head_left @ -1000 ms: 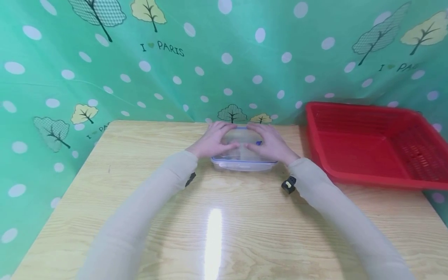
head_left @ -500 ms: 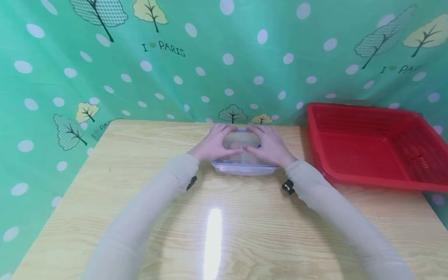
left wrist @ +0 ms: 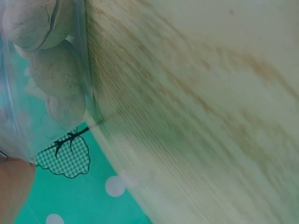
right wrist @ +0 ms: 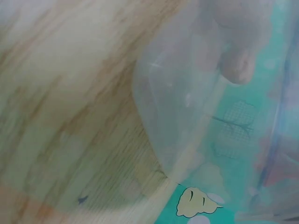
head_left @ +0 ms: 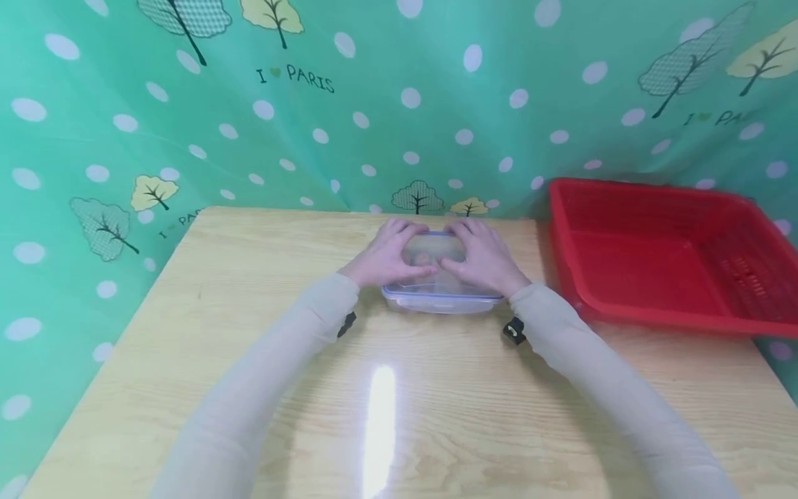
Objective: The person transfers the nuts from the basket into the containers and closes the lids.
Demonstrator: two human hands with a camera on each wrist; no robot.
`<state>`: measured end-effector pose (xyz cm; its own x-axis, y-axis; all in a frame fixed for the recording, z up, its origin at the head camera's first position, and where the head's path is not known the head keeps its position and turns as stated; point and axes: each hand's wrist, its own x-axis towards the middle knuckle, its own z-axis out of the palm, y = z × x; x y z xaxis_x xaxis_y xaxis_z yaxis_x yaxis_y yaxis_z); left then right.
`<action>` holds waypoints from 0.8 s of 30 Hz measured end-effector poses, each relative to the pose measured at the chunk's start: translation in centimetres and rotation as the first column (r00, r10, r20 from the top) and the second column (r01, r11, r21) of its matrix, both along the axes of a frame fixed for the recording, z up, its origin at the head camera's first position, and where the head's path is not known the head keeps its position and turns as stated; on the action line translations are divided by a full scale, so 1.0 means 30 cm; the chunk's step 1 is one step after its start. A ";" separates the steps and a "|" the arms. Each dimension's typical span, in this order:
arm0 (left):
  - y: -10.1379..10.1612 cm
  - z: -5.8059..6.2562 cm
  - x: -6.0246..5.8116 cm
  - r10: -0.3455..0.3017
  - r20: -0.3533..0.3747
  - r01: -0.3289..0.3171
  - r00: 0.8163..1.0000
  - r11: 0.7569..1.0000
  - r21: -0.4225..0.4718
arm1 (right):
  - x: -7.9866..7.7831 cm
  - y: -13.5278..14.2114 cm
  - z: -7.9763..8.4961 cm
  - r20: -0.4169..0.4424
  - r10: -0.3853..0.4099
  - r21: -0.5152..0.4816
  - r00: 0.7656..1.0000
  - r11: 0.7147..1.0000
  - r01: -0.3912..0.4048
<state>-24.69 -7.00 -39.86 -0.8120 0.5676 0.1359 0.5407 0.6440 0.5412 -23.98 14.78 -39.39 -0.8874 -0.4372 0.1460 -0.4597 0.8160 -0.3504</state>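
Note:
A clear plastic food container [head_left: 441, 303] with a blue-edged lid sits at the back middle of the table, seen in the head view. My left hand [head_left: 395, 258] grips its left side, fingers bent over the far corner and thumb across the lid. On the opposite side my right hand [head_left: 485, 259] holds it the same way, with the two thumbs nearly meeting. Several round tan pieces [left wrist: 56, 70] show through the wall in the left wrist view, beside a finger [left wrist: 16, 189] at the corner. Another round piece [right wrist: 237, 65] appears through the hazy plastic in the right wrist view.
A red plastic basket [head_left: 570, 277] stands on the right of the wooden table [head_left: 249, 291]. Right behind the table's back edge hangs a green dotted cloth [head_left: 280, 138] printed with trees. Dark wrist-worn devices [head_left: 515, 331] sit under the sleeves.
The container and both hands have come slightly nearer to me, away from the back edge. A small blue mark on the lid beside the right thumb is now covered by that hand.

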 end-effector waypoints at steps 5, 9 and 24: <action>0.005 -0.002 -0.004 -0.008 -0.006 0.008 1.000 1.000 0.004 | 0.003 0.004 0.008 -0.001 -0.006 0.019 1.000 1.000 0.006; 0.004 -0.012 -0.001 -0.016 -0.024 0.017 1.000 1.000 0.020 | 0.006 0.005 0.004 0.006 -0.004 0.035 1.000 0.999 0.004; -0.017 -0.003 0.062 -0.168 -0.240 0.137 0.956 0.980 -0.142 | 0.004 0.013 -0.019 -0.004 -0.008 0.040 1.000 0.999 0.009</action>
